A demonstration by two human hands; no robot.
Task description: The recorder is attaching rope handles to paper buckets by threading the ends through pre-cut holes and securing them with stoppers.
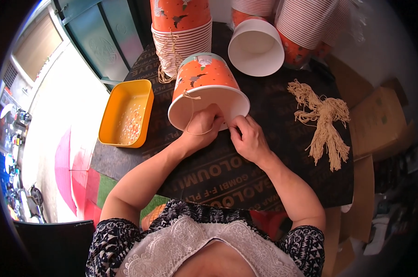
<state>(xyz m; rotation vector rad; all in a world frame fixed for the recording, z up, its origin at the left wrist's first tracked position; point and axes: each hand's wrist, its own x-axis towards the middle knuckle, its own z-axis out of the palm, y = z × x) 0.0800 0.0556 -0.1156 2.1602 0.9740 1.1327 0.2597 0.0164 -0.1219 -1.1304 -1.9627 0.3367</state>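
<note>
Bare board (264,120) between tilted bucket (208,90) and string bundle (323,121); bucket stacks (181,32) behind.

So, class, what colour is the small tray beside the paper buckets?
Yellow-orange; the tray shows best in the head view.

A black-and-white patterned top (116,244) with white lace trim (190,244), arms bare.

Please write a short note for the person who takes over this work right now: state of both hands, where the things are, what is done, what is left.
Left hand: fingers at the rim of the orange paper bucket, which lies on its side; a string loop hangs at this hand.
Right hand: pinching at the same rim.
Loose string bundle: right, on the dark board.
Yellow tray: left.
Bucket stacks: behind.
Done: string attached on one side of the bucket.
Left: other end seems not fixed yet.
</note>
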